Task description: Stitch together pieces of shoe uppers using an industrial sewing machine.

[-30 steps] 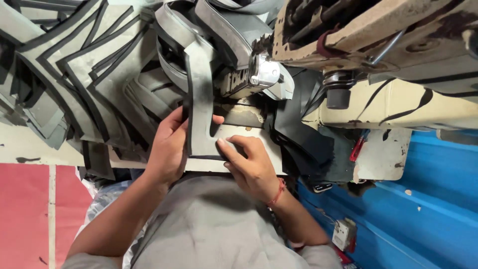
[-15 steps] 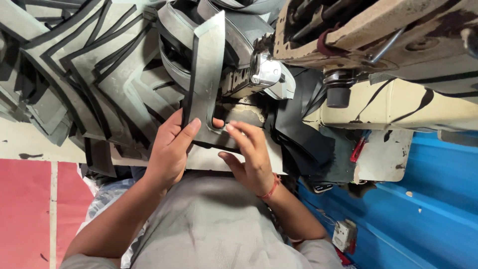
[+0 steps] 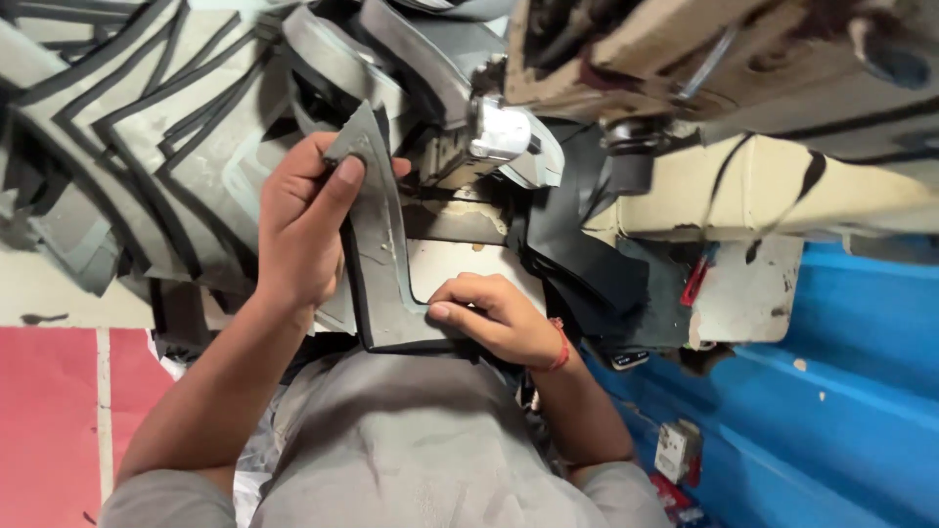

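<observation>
A grey L-shaped cut piece (image 3: 380, 256) with a dark border lies over the sewing machine bed in front of me. My left hand (image 3: 301, 217) grips its pointed upper end, thumb on top. My right hand (image 3: 492, 317), with a red thread at the wrist, pinches the inner corner of the piece's lower leg. The metal head of the sewing machine (image 3: 497, 137) sits just above and to the right of the piece's tip.
A large heap of similar grey, dark-edged pieces (image 3: 137, 147) fills the left. Black cut pieces (image 3: 577, 254) hang right of the bed. The cream machine body (image 3: 782, 191) runs across the right, with a blue panel (image 3: 861, 372) below and a red floor (image 3: 49, 411) at lower left.
The piece has come down toward my body and turned slightly. My left hand has slid up to its tip, and my right hand has shifted to the lower corner.
</observation>
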